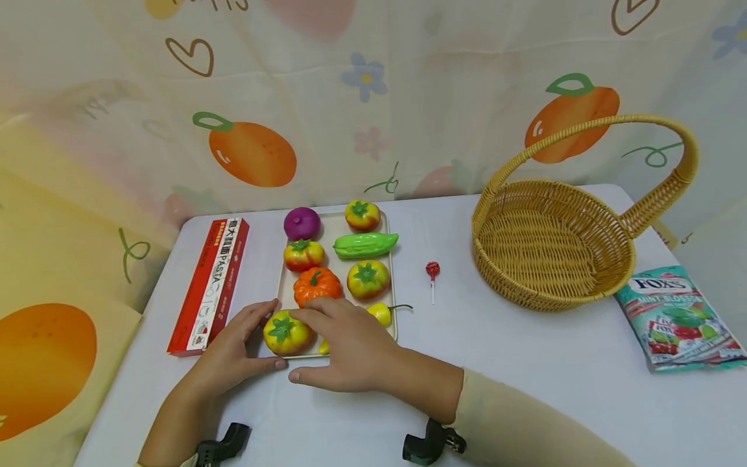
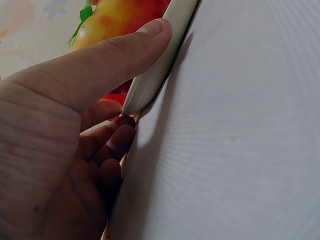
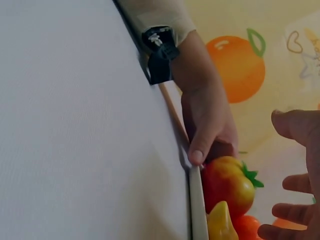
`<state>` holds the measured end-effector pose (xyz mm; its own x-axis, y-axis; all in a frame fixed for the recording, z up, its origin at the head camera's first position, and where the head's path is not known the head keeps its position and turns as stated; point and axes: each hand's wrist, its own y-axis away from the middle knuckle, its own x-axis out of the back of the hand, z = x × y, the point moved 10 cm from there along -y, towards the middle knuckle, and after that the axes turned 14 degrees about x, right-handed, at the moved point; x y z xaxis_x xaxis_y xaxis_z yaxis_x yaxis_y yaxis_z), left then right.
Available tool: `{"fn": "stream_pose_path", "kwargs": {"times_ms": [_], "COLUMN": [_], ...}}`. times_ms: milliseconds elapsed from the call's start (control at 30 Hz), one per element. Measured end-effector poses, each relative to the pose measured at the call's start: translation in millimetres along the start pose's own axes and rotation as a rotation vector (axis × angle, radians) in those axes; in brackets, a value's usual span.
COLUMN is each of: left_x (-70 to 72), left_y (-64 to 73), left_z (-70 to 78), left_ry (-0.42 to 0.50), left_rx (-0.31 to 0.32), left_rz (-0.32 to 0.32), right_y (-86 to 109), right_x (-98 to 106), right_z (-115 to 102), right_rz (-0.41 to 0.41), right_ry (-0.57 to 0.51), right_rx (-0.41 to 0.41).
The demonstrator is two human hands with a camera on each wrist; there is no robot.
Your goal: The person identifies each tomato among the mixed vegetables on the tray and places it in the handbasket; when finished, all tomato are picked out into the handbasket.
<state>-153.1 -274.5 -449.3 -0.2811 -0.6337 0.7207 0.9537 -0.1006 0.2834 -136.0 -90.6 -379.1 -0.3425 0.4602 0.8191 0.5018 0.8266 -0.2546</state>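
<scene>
A shallow cream tray (image 1: 334, 228) bears toy produce. My left hand (image 1: 233, 350) holds its near-left corner, thumb along the front rim and fingers at the left side; in the left wrist view the thumb presses the tray rim (image 2: 146, 87). Beside that hand sits a yellow-red toy persimmon (image 1: 287, 333). Over the tray's near part, my right hand (image 1: 356, 347) hovers with fingers spread, holding nothing. It partly hides a yellow chili pepper (image 1: 380, 314). Behind it lie an orange pumpkin (image 1: 317, 285), more persimmons (image 1: 367, 280), a green bitter melon (image 1: 366, 245) and a purple onion (image 1: 302, 224).
A red pasta box (image 1: 209, 285) lies left of the tray. To the right are a red lollipop (image 1: 432, 272), a wicker basket (image 1: 539, 240) with a tall handle, and a Fox's candy bag (image 1: 679, 318) by the basket. A printed cloth (image 1: 327, 130) hangs behind the table.
</scene>
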Motion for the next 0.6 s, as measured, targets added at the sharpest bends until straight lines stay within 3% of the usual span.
{"fn": "stream_pose_path", "kwargs": {"times_ms": [600], "left_x": [-2.5], "left_y": [-2.1], "left_z": [-2.8], "left_ry": [0.005], "left_rx": [0.002], "left_rz": [-0.003], "right_y": [-10.9], "right_x": [-13], "right_z": [0], "right_rz": [0.091], "right_ry": [0.054], "right_rx": [-0.127]}}
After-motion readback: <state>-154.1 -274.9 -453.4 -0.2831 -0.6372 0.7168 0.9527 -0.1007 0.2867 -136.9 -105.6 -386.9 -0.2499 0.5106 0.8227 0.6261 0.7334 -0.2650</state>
